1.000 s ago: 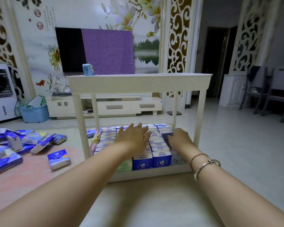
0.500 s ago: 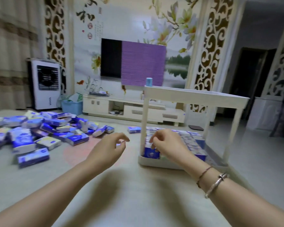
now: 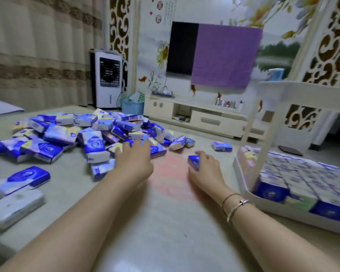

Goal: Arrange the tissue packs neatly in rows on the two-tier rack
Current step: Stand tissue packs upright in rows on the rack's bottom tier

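Note:
A heap of blue-and-white tissue packs (image 3: 77, 134) lies on the floor to the left. My left hand (image 3: 134, 161) hovers over its near edge, fingers spread, holding nothing. My right hand (image 3: 207, 169) rests on the floor in the middle, its fingers curled round a single blue tissue pack (image 3: 193, 161). The white two-tier rack (image 3: 263, 146) stands at the right. Its lower tier is filled with rows of upright packs (image 3: 302, 177). One pale blue pack (image 3: 276, 75) stands on the upper tier. Another loose pack (image 3: 222, 146) lies between my right hand and the rack.
A cream TV cabinet (image 3: 200, 116) runs along the far wall under a screen half covered by a purple cloth (image 3: 224, 55). A white air cooler (image 3: 108, 79) and a blue basket (image 3: 132, 107) stand at the back left. Several loose packs (image 3: 20, 181) lie near my left elbow.
The view has swung left, away from the rack. Both hands have left the lower tier and moved to the floor pile. My right hand now grips a single pack.

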Demonstrator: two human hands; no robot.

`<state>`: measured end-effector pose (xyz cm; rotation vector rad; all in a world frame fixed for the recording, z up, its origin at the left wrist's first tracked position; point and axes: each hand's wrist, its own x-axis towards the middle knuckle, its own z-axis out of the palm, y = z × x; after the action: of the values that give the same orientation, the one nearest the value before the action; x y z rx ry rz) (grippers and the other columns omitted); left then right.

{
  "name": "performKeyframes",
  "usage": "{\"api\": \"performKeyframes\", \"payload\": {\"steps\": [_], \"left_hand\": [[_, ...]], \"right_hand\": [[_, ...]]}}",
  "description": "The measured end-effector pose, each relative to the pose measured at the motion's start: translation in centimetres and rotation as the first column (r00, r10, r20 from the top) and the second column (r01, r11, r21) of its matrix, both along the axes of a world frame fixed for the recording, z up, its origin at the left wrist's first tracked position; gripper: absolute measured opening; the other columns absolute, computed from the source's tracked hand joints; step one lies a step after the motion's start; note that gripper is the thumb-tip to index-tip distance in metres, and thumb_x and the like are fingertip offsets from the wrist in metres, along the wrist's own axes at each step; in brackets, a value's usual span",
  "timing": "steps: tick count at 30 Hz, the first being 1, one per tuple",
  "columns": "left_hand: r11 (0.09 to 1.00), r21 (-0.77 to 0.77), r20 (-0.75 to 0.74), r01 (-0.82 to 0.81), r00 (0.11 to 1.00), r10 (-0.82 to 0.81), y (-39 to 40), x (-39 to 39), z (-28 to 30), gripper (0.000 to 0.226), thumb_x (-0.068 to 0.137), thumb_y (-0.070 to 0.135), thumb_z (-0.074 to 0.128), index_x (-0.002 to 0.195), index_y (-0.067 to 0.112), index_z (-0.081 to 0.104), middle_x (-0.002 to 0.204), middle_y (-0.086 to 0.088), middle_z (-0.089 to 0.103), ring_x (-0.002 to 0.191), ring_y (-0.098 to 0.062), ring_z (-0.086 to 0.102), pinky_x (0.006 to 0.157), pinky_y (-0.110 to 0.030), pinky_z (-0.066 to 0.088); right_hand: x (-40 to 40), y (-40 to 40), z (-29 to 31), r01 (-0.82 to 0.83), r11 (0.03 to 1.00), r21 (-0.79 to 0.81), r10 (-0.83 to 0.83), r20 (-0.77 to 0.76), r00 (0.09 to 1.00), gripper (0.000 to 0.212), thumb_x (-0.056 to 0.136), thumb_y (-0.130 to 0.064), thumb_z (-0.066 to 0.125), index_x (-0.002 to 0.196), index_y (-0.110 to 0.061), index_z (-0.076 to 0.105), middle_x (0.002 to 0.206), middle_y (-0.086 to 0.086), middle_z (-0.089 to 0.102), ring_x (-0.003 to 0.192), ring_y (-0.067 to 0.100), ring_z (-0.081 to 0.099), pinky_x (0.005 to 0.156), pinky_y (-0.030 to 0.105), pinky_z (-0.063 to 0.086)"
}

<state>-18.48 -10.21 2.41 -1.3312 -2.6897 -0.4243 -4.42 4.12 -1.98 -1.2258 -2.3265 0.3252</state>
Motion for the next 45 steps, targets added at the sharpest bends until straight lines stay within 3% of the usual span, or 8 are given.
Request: {"api": "performKeyframes", "payload": {"steps": [7,14,24,29,33,36,39,45], "left_hand": [[0.937,-0.317,0.102,-0.145,0.977,0.186,-2.9,-4.7,-0.8,0.053,0.086,0.028,0.057,0.132,0.013,0.036,0.137,-0.01,0.035,0.133,-0.037,0.022,0.101,-0.043,0.033],[0.974,-0.176,0.162,-0.144,0.972,0.173,-3.3,-5.5,-0.9,0.043,0.084,0.012,0.053,0.126,0.014,0.046,0.104,-0.007,0.05,0.127,-0.028,0.026,0.083,-0.033,0.04],[0.991,0.123,0.426,-0.057,0.905,0.0,-2.1,-5.3,-1.3,0.057,0.074,0.032,0.072,0.121,0.014,0.044,0.125,-0.006,0.039,0.098,-0.021,0.046,0.072,-0.028,0.037],[0.951,0.301,0.604,-0.075,0.787,-0.129,-1.8,-5.0,-1.4,0.051,0.08,0.032,0.067,0.115,0.014,0.035,0.102,-0.002,0.055,0.084,-0.016,0.055,0.064,-0.027,0.041],[0.903,0.425,0.683,-0.063,0.677,-0.274,-1.3,-3.6,-1.2,0.052,0.086,0.031,0.063,0.118,0.018,0.024,0.099,0.001,0.058,0.077,-0.003,0.052,0.062,-0.018,0.04],[0.831,0.554,0.732,-0.051,0.505,-0.456,-0.3,-1.3,-1.1,0.063,0.077,0.031,0.071,0.121,0.015,0.029,0.106,-0.004,0.066,0.097,-0.015,0.065,0.089,-0.036,0.052],[0.743,0.669,0.703,0.021,0.308,-0.641,-0.2,2.3,-0.4,0.066,0.076,0.029,0.072,0.126,0.016,0.03,0.116,-0.007,0.067,0.109,-0.019,0.065,0.102,-0.044,0.047],[0.64,0.765,0.603,0.079,0.264,-0.753,-0.9,10.2,0.3,0.053,0.084,0.018,0.071,0.128,0.023,0.042,0.116,-0.003,0.069,0.112,-0.021,0.063,0.095,-0.042,0.052]], "right_hand": [[-4.5,-0.2,-0.7,-0.112,0.993,-0.034,0.106,-0.153,0.982,0.042,0.088,-0.022,0.056,0.129,-0.02,0.047,0.12,0.008,0.051,0.121,0.032,0.04,0.099,0.032,0.031],[-10.0,-1.6,0.6,-0.355,0.927,-0.119,0.285,-0.39,0.876,0.057,0.078,-0.01,0.06,0.132,-0.015,0.044,0.132,0.009,0.048,0.126,0.024,0.037,0.102,0.029,0.033],[-14.2,1.3,3.8,-0.404,0.879,-0.254,0.462,0.24,0.854,0.048,0.083,-0.015,0.056,0.126,-0.022,0.037,0.09,0.002,0.053,0.085,0.022,0.05,0.063,0.028,0.038],[-11.6,1.6,4.2,-0.332,0.913,-0.238,0.401,0.373,0.837,0.06,0.079,-0.043,0.069,0.125,-0.028,0.034,0.108,0.006,0.056,0.104,0.026,0.049,0.08,0.034,0.043],[-7.0,-0.8,3.2,-0.45,0.817,-0.36,0.407,-0.193,0.893,0.053,0.086,-0.046,0.064,0.126,-0.023,0.037,0.1,0.003,0.06,0.085,0.015,0.058,0.069,0.025,0.047],[-3.1,-3.7,3.2,-0.629,0.672,-0.39,0.298,-0.636,0.712,0.035,0.093,-0.031,0.059,0.122,-0.02,0.043,0.112,0.009,0.067,0.081,0.013,0.066,0.072,0.029,0.055],[0.9,-5.3,3.6,-0.685,0.647,-0.334,0.27,-0.74,0.616,0.03,0.096,-0.031,0.053,0.12,-0.016,0.044,0.112,0.01,0.068,0.088,0.017,0.068,0.085,0.037,0.056],[9.0,-5.4,5.1,-0.61,0.718,-0.335,0.203,-0.737,0.644,0.042,0.085,-0.047,0.043,0.115,-0.018,0.048,0.108,0.0,0.068,0.097,0.017,0.065,0.095,0.04,0.046]]}}
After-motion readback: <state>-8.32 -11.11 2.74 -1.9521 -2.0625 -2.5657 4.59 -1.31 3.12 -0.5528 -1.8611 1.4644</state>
